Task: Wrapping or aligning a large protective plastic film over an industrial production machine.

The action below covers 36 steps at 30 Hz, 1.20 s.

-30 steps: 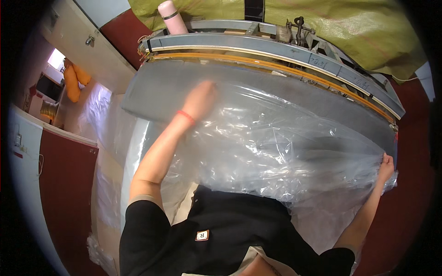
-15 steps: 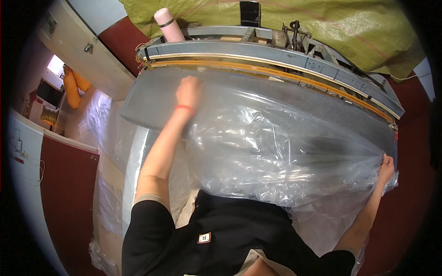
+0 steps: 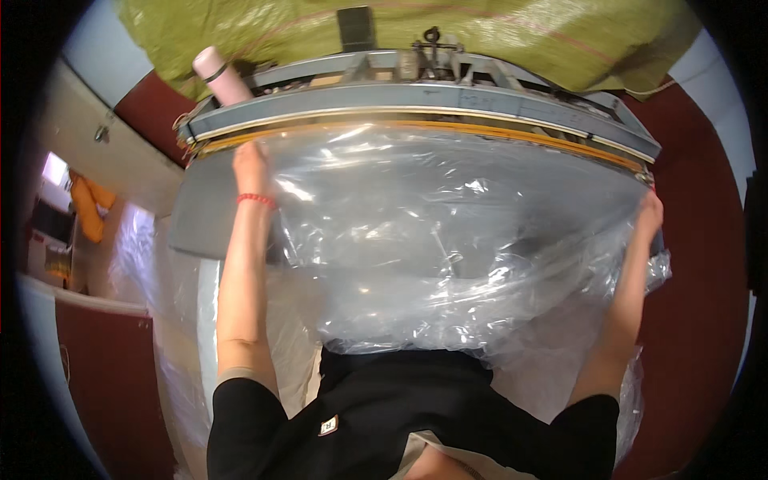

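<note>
Two hands hold one large clear plastic sheet (image 3: 448, 240) spread across the middle of the frame. The left hand (image 3: 250, 166) sits at the upper left, fingers pressed on the sheet's far corner just below the long grey bar of a machine (image 3: 416, 100) that arcs across the top. A red band circles that wrist. The right hand (image 3: 650, 214) is at the right edge, closed around the sheet's other end near the bar's right tip. The plastic lies crumpled over a grey surface (image 3: 200, 224) and hangs down toward the person's black shirt at the bottom. A pink bottle (image 3: 220, 76) stands at the upper left, against an olive-green woven cover (image 3: 520, 36).
</note>
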Motion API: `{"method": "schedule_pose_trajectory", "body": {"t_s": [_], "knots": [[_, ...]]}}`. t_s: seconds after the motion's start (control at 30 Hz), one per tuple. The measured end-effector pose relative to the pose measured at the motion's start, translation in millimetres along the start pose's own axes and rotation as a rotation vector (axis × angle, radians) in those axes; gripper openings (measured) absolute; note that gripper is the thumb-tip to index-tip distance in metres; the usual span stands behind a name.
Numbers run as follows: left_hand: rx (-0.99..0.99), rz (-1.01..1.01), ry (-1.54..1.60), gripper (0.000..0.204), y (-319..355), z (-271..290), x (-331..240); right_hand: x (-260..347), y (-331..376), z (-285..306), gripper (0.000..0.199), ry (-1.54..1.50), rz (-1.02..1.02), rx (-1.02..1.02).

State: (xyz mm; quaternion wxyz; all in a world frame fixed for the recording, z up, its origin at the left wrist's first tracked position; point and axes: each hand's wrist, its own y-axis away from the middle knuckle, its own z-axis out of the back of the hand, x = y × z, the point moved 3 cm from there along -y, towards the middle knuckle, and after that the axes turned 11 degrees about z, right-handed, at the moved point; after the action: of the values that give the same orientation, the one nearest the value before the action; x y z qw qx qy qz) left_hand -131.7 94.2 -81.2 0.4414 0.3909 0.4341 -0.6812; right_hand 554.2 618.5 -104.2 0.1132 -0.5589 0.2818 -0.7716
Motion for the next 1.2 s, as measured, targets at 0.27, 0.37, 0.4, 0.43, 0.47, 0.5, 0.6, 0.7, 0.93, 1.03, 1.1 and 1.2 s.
{"method": "schedule_pose_trajectory", "body": {"t_s": [0.27, 0.37, 0.4, 0.43, 0.47, 0.5, 0.6, 0.7, 0.93, 1.03, 1.1, 1.2], "knots": [[-0.285, 0.007, 0.018, 0.018, -31.5, -17.6, 22.0, 34.7, 14.5, -100.7, 0.017, -0.004, 0.210, 0.098], [-0.262, 0.050, 0.064, 0.018, -38.8, -26.2, 27.9, 31.2, 10.6, -110.6, 0.020, -0.055, 0.226, 0.067], [-0.245, 0.073, 0.090, 0.018, -41.6, -23.8, 31.0, 31.9, 10.9, -112.8, 0.022, -0.033, 0.289, 0.025], [-0.227, 0.060, 0.126, 0.018, -45.9, -21.4, 35.6, 31.4, 10.3, -115.2, 0.022, -0.035, 0.288, 0.027], [-0.226, 0.063, 0.124, 0.018, -44.0, -23.0, 34.4, 30.4, 10.5, -114.4, 0.021, -0.019, 0.248, 0.003], [-0.276, 0.046, 0.093, 0.017, -39.3, -23.5, 28.2, 34.1, 11.4, -113.1, 0.020, -0.003, 0.209, -0.021], [-0.351, 0.111, 0.097, 0.013, -31.9, -22.0, 16.9, 63.5, 18.2, -103.7, 0.016, 0.098, 0.077, 0.000], [-0.391, 0.234, 0.209, 0.012, -41.9, -11.5, 24.9, 42.0, 7.1, -102.8, 0.009, -0.269, -0.052, -0.004], [-0.004, 0.528, 0.598, 0.024, -42.1, 9.3, 38.9, 53.7, 12.9, -96.1, 0.015, -0.288, -0.023, 0.091], [0.258, 0.676, 0.428, 0.028, -12.8, -2.4, 9.3, 102.7, 37.0, -75.5, 0.022, -0.080, 0.199, 0.172], [0.332, 0.643, 0.339, 0.026, -5.5, 4.7, 5.2, 134.2, 53.8, -43.4, 0.024, 0.078, 0.366, 0.141], [0.384, 0.614, 0.355, 0.019, 16.5, 6.4, 0.7, 134.8, 88.3, 19.2, 0.021, 0.256, 0.230, 0.104]]}}
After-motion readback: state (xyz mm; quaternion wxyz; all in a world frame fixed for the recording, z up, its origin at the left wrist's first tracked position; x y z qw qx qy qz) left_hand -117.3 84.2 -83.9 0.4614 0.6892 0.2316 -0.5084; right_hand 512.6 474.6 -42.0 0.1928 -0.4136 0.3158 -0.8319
